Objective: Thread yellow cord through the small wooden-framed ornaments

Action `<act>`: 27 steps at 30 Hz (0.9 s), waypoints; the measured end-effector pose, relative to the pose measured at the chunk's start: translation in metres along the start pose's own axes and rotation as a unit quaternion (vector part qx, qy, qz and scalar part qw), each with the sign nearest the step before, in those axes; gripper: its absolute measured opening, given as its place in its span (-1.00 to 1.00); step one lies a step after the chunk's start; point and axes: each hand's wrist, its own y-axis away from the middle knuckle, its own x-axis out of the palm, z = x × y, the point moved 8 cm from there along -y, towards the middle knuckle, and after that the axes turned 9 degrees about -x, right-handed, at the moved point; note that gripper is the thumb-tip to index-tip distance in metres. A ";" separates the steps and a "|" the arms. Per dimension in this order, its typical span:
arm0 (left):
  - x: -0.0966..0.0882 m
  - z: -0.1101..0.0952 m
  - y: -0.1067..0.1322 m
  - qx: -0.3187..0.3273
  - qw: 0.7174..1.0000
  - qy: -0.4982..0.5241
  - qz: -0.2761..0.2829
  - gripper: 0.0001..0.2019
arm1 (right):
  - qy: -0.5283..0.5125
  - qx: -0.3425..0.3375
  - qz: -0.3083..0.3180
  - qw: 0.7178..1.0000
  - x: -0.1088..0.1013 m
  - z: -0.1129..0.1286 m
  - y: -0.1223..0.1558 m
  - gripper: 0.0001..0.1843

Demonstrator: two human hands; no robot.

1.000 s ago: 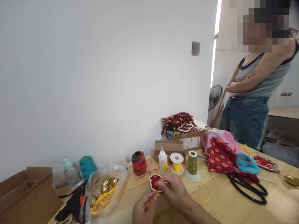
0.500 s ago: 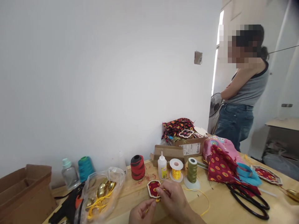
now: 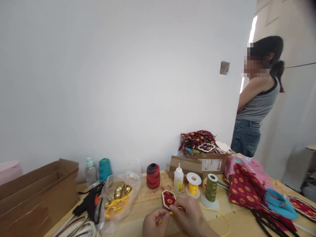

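Low in the frame, my left hand (image 3: 152, 224) and my right hand (image 3: 189, 215) meet over the wooden table (image 3: 138, 210). Both pinch a thin yellow cord (image 3: 222, 219) that runs off to the right along the table. Just beyond my fingertips lies a small red patterned fabric ornament (image 3: 169, 198) with a pale rim; my right fingers touch its near edge. Both hands are closed in a pinch.
Behind stand a glue bottle (image 3: 178, 179), a yellow spool (image 3: 193, 184), a green spool (image 3: 211, 187) and a red-black spool (image 3: 153, 175). A plastic bag of gold bells (image 3: 118, 196), a glue gun (image 3: 90, 204) and cardboard boxes (image 3: 37, 191) lie left. Fabrics (image 3: 247, 186) and scissors (image 3: 269, 223) lie right. A person (image 3: 256, 105) stands by the wall.
The view has swung left and down a little. The standing person has turned away and drifted farther off. My hands keep pinching the cord by the ornament.
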 end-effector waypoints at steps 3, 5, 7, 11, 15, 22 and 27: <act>0.006 -0.013 0.009 -0.009 0.999 0.013 0.043 -0.77 | -0.001 -0.011 -0.012 1.000 -0.002 0.001 0.000 -0.70; 0.008 -0.019 0.013 -0.012 0.998 0.002 0.056 -0.77 | -0.001 -0.013 -0.019 1.000 -0.003 0.001 0.000 -0.67; 0.007 -0.022 0.015 -0.016 0.998 0.001 0.056 -0.77 | -0.005 -0.011 -0.026 1.000 -0.004 0.001 0.000 -0.66; 0.007 -0.021 0.015 -0.024 0.997 0.013 0.066 -0.75 | -0.017 -0.006 -0.044 0.999 -0.008 0.002 0.000 -0.65; 0.006 -0.017 0.012 -0.024 0.998 0.003 0.062 -0.74 | -0.025 -0.005 -0.054 0.998 -0.011 0.004 -0.002 -0.63; 0.008 -0.014 0.009 -0.031 0.997 -0.033 0.063 -0.75 | -0.029 -0.026 -0.073 0.997 -0.014 0.011 -0.001 -0.63; 0.009 -0.019 0.012 -0.021 0.996 -0.055 0.066 -0.76 | -0.009 -0.018 -0.070 0.997 -0.013 0.008 0.000 -0.63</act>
